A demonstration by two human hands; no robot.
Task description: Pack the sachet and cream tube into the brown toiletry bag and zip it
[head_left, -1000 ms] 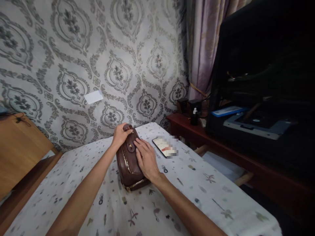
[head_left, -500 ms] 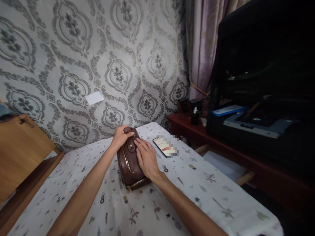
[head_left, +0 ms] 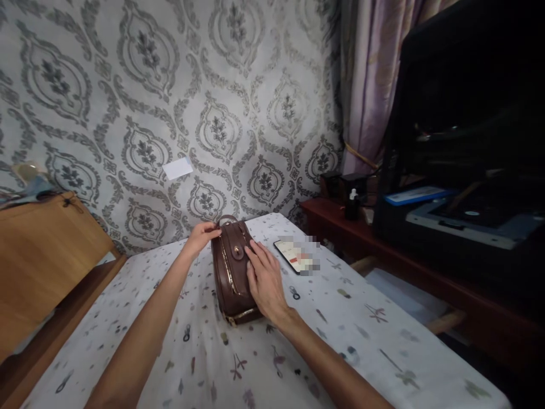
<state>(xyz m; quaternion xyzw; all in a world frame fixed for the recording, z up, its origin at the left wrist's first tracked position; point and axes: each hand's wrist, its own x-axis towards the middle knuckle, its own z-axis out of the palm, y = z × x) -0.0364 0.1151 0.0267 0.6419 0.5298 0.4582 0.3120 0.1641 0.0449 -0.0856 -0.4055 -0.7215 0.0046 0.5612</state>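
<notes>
A brown leather bag with gold zippers and a small round clasp flap lies on the patterned white cloth. At its far left corner, by the upper end of the front zipper, my left hand pinches with thumb and forefinger; what is between the fingertips is too small to make out. My right hand rests on the bag's right side, fingers extended over the leather near the clasp. A thin handle loop stands up at the bag's far end.
A phone with a lit screen lies right of the bag. Beyond are a dark red cabinet with a small black bottle and a large black screen. A wooden board stands at left, a patterned wall behind.
My left hand has moved from the top of the bag's far end to its far left corner, uncovering the handle loop. My right hand stays on the bag's right side. The view has shifted slightly left.
</notes>
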